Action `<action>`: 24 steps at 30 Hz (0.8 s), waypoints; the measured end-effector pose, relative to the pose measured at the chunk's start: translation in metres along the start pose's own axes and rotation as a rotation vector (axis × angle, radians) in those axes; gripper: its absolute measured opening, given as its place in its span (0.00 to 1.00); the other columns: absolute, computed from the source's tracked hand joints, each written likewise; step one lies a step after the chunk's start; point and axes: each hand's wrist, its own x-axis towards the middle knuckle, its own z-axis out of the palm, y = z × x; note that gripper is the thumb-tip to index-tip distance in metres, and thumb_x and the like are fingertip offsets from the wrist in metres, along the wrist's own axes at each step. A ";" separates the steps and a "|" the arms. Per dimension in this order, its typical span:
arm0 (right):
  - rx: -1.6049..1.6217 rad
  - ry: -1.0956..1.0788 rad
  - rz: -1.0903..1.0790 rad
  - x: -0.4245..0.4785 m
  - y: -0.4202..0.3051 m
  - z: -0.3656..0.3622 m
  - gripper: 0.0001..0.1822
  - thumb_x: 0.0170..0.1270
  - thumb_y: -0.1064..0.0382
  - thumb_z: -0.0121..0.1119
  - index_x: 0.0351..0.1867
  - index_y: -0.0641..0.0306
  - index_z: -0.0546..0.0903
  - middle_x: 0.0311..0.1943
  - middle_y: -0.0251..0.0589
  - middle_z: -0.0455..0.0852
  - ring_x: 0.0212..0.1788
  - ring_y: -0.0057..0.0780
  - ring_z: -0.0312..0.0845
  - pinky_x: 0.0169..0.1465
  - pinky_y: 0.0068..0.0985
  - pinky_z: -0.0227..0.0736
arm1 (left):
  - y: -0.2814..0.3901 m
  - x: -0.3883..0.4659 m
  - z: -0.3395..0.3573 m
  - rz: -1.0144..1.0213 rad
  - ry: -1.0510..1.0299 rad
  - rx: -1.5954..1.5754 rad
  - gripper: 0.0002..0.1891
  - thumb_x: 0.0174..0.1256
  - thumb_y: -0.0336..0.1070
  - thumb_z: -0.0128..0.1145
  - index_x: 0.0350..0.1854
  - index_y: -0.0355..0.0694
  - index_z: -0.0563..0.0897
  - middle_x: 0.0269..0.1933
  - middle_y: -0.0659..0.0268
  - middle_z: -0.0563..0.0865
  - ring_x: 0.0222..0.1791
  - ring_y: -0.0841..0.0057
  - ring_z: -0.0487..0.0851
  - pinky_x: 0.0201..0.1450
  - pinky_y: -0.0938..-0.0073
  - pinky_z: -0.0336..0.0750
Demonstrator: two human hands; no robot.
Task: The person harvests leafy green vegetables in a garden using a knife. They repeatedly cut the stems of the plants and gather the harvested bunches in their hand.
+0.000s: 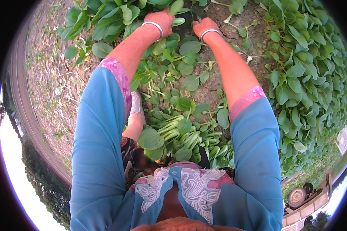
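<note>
At the top of the view, my left hand [162, 22] is closed around a bok choy plant [178, 21], whose pale stalk shows beside the fingers. My right hand [206, 27] is a short way to the right, low over the soil, with its fingers curled round a small dark tool [195, 16]. That tool is mostly hidden, and its exact kind is unclear. Loose leaves and small bok choy plants [188, 57] lie between my forearms. Closer to my body is a heap of bok choy [188, 135] with pale stalks bunched together.
Dense bok choy [300, 78] stands along the right. More leafy bok choy [112, 17] is at the upper left. Cracked soil [217, 75] bears cut stubs. My shoe [135, 102] rests left of the heap. A wheeled cart [303, 199] stands at the lower right.
</note>
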 end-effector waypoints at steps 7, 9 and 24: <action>-0.085 -0.004 -0.017 -0.019 -0.008 -0.007 0.22 0.67 0.48 0.52 0.52 0.61 0.82 0.54 0.47 0.83 0.58 0.46 0.77 0.60 0.38 0.71 | 0.002 0.000 -0.004 0.000 -0.090 -0.018 0.24 0.51 0.32 0.59 0.54 0.36 0.77 0.64 0.57 0.75 0.52 0.59 0.81 0.54 0.62 0.78; -0.133 -0.016 -0.044 -0.022 -0.005 -0.003 0.22 0.67 0.48 0.52 0.52 0.60 0.82 0.54 0.47 0.83 0.58 0.45 0.77 0.60 0.37 0.71 | -0.002 -0.001 -0.004 0.001 -0.084 -0.033 0.23 0.53 0.32 0.59 0.54 0.36 0.77 0.64 0.57 0.75 0.53 0.58 0.81 0.55 0.62 0.77; 1.667 0.033 0.062 -0.042 -0.013 -0.030 0.10 0.60 0.59 0.63 0.22 0.56 0.77 0.16 0.30 0.76 0.12 0.16 0.64 0.15 0.19 0.59 | 0.022 -0.054 -0.021 0.355 0.447 -0.507 0.25 0.53 0.27 0.65 0.57 0.36 0.78 0.60 0.55 0.79 0.54 0.58 0.82 0.55 0.68 0.77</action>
